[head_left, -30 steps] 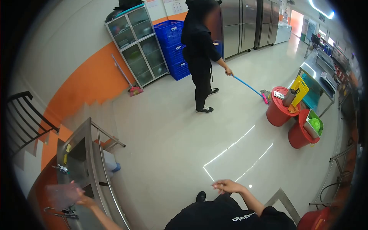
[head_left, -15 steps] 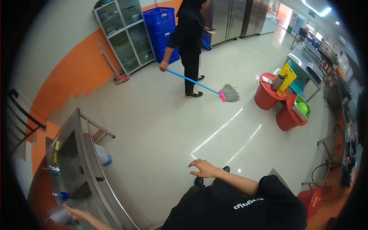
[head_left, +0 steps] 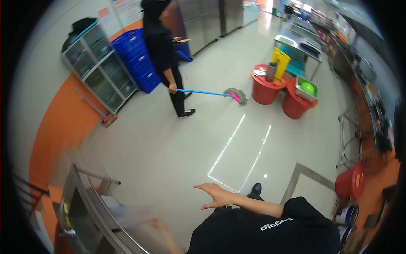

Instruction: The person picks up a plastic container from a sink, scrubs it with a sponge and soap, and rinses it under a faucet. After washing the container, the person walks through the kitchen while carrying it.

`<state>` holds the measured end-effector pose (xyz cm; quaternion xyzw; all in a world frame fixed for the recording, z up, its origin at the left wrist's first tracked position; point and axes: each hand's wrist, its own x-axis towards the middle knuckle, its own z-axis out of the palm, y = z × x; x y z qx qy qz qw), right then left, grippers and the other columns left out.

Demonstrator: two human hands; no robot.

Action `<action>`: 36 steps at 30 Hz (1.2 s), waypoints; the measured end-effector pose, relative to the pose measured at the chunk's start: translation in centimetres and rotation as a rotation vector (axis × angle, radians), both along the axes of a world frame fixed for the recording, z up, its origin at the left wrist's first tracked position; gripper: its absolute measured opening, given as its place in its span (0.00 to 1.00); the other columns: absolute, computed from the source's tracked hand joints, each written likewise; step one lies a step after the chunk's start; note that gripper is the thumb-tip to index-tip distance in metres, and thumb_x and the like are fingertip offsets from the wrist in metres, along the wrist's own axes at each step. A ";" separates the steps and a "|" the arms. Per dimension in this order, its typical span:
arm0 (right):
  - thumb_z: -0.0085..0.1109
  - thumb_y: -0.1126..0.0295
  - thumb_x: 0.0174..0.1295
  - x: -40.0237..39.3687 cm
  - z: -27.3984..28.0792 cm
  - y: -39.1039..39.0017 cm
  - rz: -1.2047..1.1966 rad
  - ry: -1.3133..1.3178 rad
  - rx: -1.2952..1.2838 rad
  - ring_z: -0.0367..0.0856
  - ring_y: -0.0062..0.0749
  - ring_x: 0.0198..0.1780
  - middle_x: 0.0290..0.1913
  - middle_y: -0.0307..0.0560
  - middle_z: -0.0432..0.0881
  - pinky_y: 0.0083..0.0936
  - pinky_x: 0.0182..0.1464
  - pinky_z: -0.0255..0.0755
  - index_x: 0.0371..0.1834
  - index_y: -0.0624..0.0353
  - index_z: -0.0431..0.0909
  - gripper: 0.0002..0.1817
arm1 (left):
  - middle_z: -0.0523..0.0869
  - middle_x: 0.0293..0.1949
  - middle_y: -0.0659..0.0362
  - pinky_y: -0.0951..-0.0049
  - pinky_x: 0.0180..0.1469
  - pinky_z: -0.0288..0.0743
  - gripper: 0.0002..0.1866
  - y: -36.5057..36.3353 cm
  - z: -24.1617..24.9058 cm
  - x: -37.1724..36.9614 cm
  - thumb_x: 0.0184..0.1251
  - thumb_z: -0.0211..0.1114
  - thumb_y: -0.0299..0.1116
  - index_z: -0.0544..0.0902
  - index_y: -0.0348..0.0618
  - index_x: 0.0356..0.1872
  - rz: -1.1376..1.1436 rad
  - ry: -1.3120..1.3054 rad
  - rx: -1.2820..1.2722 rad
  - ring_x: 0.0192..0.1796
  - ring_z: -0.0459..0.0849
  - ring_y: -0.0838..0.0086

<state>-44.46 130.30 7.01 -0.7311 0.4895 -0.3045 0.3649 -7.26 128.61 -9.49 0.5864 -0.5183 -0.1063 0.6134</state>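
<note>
Sink point(head_left: 80, 207) lower left, blurred left hand point(head_left: 139, 216) beside it, grip unclear; right hand point(head_left: 215, 195) open, empty, bottom centre.

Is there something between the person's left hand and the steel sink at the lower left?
Nothing visible stands between them. The left hand is a motion blur right at the front rim of the steel sink, so what it holds cannot be told. The right hand hangs open over bare floor, away from the sink.

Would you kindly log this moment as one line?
left hand: blurred beside sink | right hand: open, empty | co-worker: mopping
</note>
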 end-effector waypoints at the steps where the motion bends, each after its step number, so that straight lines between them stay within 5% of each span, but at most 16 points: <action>1: 0.66 0.52 0.48 -0.6 0.9 0.1 -0.014 -0.107 -0.097 0.66 0.45 0.60 0.55 0.54 0.71 0.42 0.61 0.58 0.59 0.59 0.64 0.37 | 0.75 0.49 0.52 0.62 0.54 0.65 0.29 0.4 2.0 -8.1 0.57 0.61 0.51 0.71 0.38 0.52 -0.229 0.020 0.115 0.51 0.73 0.65; 5: 0.73 0.57 0.40 -6.0 -0.4 2.7 -0.196 -0.579 0.030 0.65 0.44 0.61 0.56 0.53 0.69 0.41 0.64 0.54 0.59 0.58 0.63 0.42 | 0.72 0.54 0.49 0.66 0.56 0.66 0.32 1.6 3.4 -27.1 0.55 0.65 0.45 0.67 0.35 0.56 -1.032 -0.212 0.294 0.57 0.71 0.65; 8: 0.76 0.61 0.33 -14.7 -2.2 8.4 -0.517 -0.354 -0.151 0.65 0.43 0.61 0.56 0.51 0.69 0.38 0.64 0.54 0.58 0.58 0.62 0.45 | 0.71 0.57 0.47 0.68 0.57 0.66 0.34 1.0 8.3 -37.0 0.55 0.67 0.43 0.66 0.34 0.58 -1.375 -0.356 0.224 0.59 0.70 0.66; 11: 0.77 0.62 0.31 -22.9 -2.1 17.3 -0.869 0.119 -0.239 0.70 0.40 0.56 0.52 0.49 0.72 0.32 0.59 0.62 0.56 0.58 0.64 0.44 | 0.65 0.61 0.44 0.64 0.61 0.63 0.41 0.4 12.1 -45.6 0.51 0.71 0.41 0.59 0.36 0.63 -1.763 -0.877 0.374 0.62 0.69 0.63; 13: 0.76 0.62 0.31 -26.1 -3.9 23.9 -1.165 0.055 -0.202 0.71 0.40 0.55 0.50 0.48 0.73 0.32 0.58 0.62 0.54 0.57 0.66 0.42 | 0.69 0.61 0.47 0.58 0.58 0.67 0.35 1.8 12.1 -50.4 0.56 0.65 0.48 0.64 0.43 0.61 -2.055 -0.728 0.966 0.63 0.68 0.57; 14: 0.76 0.62 0.32 -27.1 -4.8 27.1 -1.314 -0.054 -0.184 0.71 0.39 0.55 0.50 0.47 0.74 0.33 0.59 0.61 0.52 0.56 0.67 0.40 | 0.69 0.61 0.47 0.58 0.58 0.67 0.35 3.3 11.9 -53.3 0.56 0.65 0.48 0.64 0.43 0.61 -2.102 -0.740 0.973 0.63 0.68 0.57; 16: 0.76 0.66 0.33 -28.2 -4.8 33.1 -1.674 -0.134 -0.214 0.74 0.40 0.53 0.47 0.49 0.75 0.32 0.56 0.65 0.50 0.58 0.67 0.38 | 0.67 0.61 0.43 0.54 0.56 0.70 0.36 6.7 11.1 -59.1 0.59 0.59 0.53 0.61 0.42 0.63 -2.581 0.812 1.708 0.63 0.67 0.53; 19: 0.76 0.68 0.34 -28.9 -5.4 40.2 -2.118 -0.154 -0.174 0.75 0.39 0.50 0.46 0.49 0.76 0.32 0.53 0.68 0.49 0.58 0.66 0.36 | 0.70 0.60 0.49 0.56 0.54 0.71 0.34 12.5 -5.4 -64.4 0.61 0.55 0.53 0.64 0.43 0.63 -1.980 -0.079 2.256 0.61 0.70 0.56; 20: 0.76 0.68 0.34 -28.6 -5.0 41.7 -2.149 -0.145 -0.161 0.75 0.39 0.50 0.46 0.49 0.76 0.32 0.53 0.68 0.49 0.58 0.66 0.36 | 0.67 0.62 0.46 0.50 0.59 0.62 0.35 12.6 -11.1 -64.6 0.60 0.56 0.54 0.64 0.43 0.63 -2.125 -1.381 1.729 0.64 0.64 0.52; 21: 0.76 0.69 0.34 -28.2 -4.4 43.2 -2.231 -0.039 -0.136 0.76 0.39 0.50 0.45 0.49 0.76 0.32 0.52 0.69 0.48 0.58 0.66 0.35 | 0.64 0.63 0.43 0.44 0.64 0.54 0.36 12.2 -14.8 -63.4 0.59 0.57 0.55 0.64 0.43 0.62 -1.849 -2.429 0.776 0.67 0.57 0.48; 23: 0.75 0.69 0.34 -29.8 -3.8 46.1 -2.348 0.111 -0.139 0.76 0.39 0.49 0.45 0.48 0.76 0.32 0.51 0.69 0.48 0.58 0.66 0.35 | 0.55 0.68 0.45 0.33 0.60 0.50 0.36 11.9 -16.8 -62.7 0.54 0.60 0.56 0.66 0.48 0.61 -2.133 -1.458 0.991 0.70 0.50 0.49; 28: 0.75 0.68 0.33 -30.7 -5.4 45.8 -2.441 -0.020 -0.158 0.75 0.43 0.49 0.45 0.51 0.76 0.35 0.50 0.70 0.49 0.57 0.65 0.36 | 0.50 0.70 0.48 0.29 0.60 0.45 0.36 16.4 -4.5 -71.6 0.52 0.58 0.61 0.66 0.57 0.62 -1.901 -1.603 0.410 0.71 0.41 0.48; 30: 0.75 0.65 0.33 -32.9 -6.5 45.0 -2.397 0.084 -0.088 0.74 0.45 0.49 0.46 0.51 0.75 0.37 0.51 0.68 0.50 0.57 0.65 0.38 | 0.49 0.70 0.52 0.31 0.61 0.43 0.32 16.6 -7.1 -72.3 0.59 0.52 0.59 0.65 0.58 0.63 -2.018 -1.755 0.456 0.71 0.40 0.47; 32: 0.75 0.63 0.32 -36.5 -7.9 45.0 -2.366 0.212 -0.043 0.73 0.46 0.49 0.46 0.52 0.74 0.39 0.52 0.66 0.51 0.56 0.65 0.39 | 0.63 0.65 0.50 0.39 0.62 0.53 0.26 16.3 -14.9 -74.3 0.64 0.48 0.52 0.71 0.52 0.59 -2.541 -2.250 -0.195 0.68 0.56 0.47; 33: 0.75 0.61 0.32 -38.2 -8.8 44.9 -2.331 0.206 0.046 0.72 0.46 0.49 0.46 0.51 0.74 0.40 0.53 0.63 0.52 0.56 0.65 0.40 | 0.63 0.65 0.50 0.39 0.62 0.53 0.26 16.7 -15.4 -77.0 0.64 0.48 0.52 0.71 0.52 0.59 -2.560 -2.250 -0.247 0.68 0.56 0.47; 36: 0.75 0.58 0.33 -41.1 -10.5 44.2 -2.280 0.277 0.231 0.71 0.47 0.49 0.46 0.50 0.75 0.43 0.53 0.62 0.51 0.56 0.65 0.40 | 0.77 0.52 0.46 0.51 0.57 0.66 0.21 15.9 -15.8 -81.2 0.65 0.47 0.47 0.79 0.45 0.49 -2.470 -2.096 0.303 0.55 0.73 0.48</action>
